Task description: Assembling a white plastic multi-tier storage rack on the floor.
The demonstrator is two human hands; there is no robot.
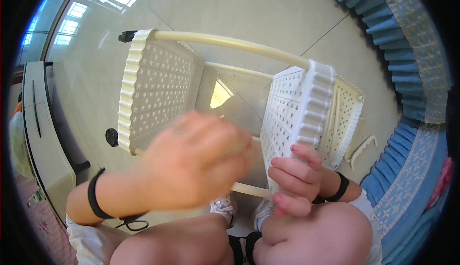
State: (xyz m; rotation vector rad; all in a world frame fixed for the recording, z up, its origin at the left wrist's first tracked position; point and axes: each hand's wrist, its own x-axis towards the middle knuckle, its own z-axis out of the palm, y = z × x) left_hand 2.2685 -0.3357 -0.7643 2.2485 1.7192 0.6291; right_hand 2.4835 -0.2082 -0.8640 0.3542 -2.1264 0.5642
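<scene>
A pale plastic shelf rack lies on its side on the floor before my knees. Its left tray [160, 80] and right tray [283, 114] stand on edge, full of star-shaped holes. Cream poles join them, with the upper pole [230, 43] at the far side and a lower pole [251, 189] nearest me. My right hand [296, 176] has its fingers curled over the near corner of the right tray. Over the gap between the trays hovers my left hand [201, 157], smeared by motion; its fingers and anything in them cannot be made out.
Black casters [111, 137] stick out from the left tray. Beyond the right tray sits another perforated tray [346, 116], with a curved cream piece [362, 151] on the floor beside it. Blue ruffled fabric [400, 68] hangs along the right; a white drawer cabinet [45, 135] stands left.
</scene>
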